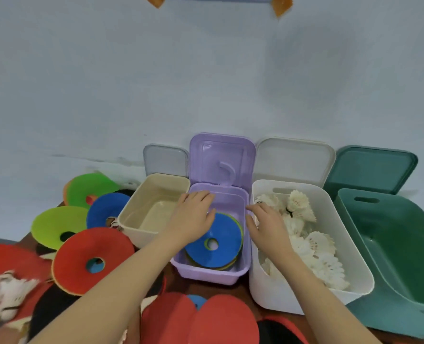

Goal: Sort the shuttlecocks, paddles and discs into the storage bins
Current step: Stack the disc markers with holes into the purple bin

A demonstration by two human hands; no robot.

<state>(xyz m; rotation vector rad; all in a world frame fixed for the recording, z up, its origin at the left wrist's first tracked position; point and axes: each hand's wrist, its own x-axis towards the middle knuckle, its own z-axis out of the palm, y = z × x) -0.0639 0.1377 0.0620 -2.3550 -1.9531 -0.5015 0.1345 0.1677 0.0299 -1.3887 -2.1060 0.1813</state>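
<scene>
A blue disc [213, 242] with a round hole in its middle lies tilted on top of a small stack of discs inside the purple bin [212, 273], its green and yellow neighbours showing only as thin edges beneath it. The left hand [193, 217] reaches into that bin from the left, fingers fairly straight and laid over the upper left edge of the blue disc; whether they pinch it or merely touch it cannot be told. The right hand [268, 224] hovers at the bin's right wall with fingers loosely spread, holding nothing visible. The purple bin's hinged lid [222, 157] stands open against the pale wall behind. Just left of it sits a beige bin [131, 224], and just right a white bin [275, 291] piled with white feather shuttlecocks [312, 247]; further right stands a dark green bin [399, 281], each with its lid propped upright behind. On the worktop to the left lie loose discs: a red disc [82, 256], a lime disc [57, 224], another blue disc [104, 209] and a green disc [92, 187] overlapping one another. At the near edge, red paddles [201, 321] lie side by side, and more shuttlecocks [2, 294] are heaped blurrily at the lower left.
</scene>
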